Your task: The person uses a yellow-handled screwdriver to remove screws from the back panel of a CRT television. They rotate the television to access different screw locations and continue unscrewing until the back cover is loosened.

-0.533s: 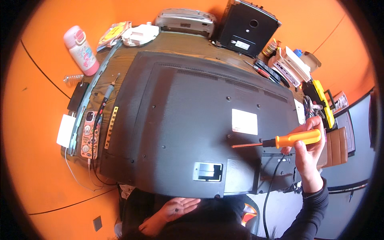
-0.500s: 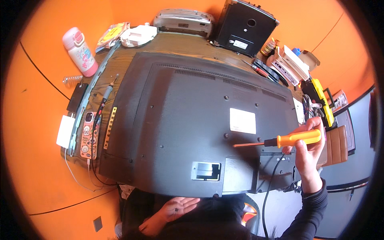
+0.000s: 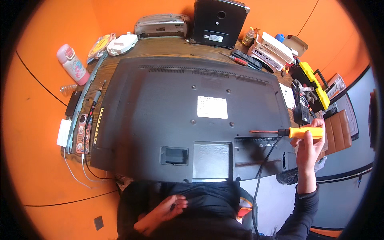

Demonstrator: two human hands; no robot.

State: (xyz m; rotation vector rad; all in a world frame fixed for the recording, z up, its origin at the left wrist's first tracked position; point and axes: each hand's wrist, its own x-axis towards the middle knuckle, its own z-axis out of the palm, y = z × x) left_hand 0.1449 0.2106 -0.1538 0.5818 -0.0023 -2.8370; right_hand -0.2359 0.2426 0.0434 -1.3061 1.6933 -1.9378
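- The screwdriver (image 3: 294,132), yellow-handled, lies level over the lower right of the television back (image 3: 192,120), grasped by the right hand (image 3: 308,146).
- The left hand (image 3: 162,210) rests in the lap, seemingly loose and empty.
- The television covers a wooden counter (image 3: 168,46); orange floor (image 3: 32,132) surrounds it.

A yellow-handled screwdriver (image 3: 294,132) lies level, its reddish shaft pointing left over the dark television back (image 3: 168,120).

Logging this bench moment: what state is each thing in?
Television: face down, back cover on.
Screwdriver: held level in the right hand, tip over the television's back.
Left hand: empty, palm up at the lap.
Pink bottle: lying, capped.
Yellow toolbox: closed.
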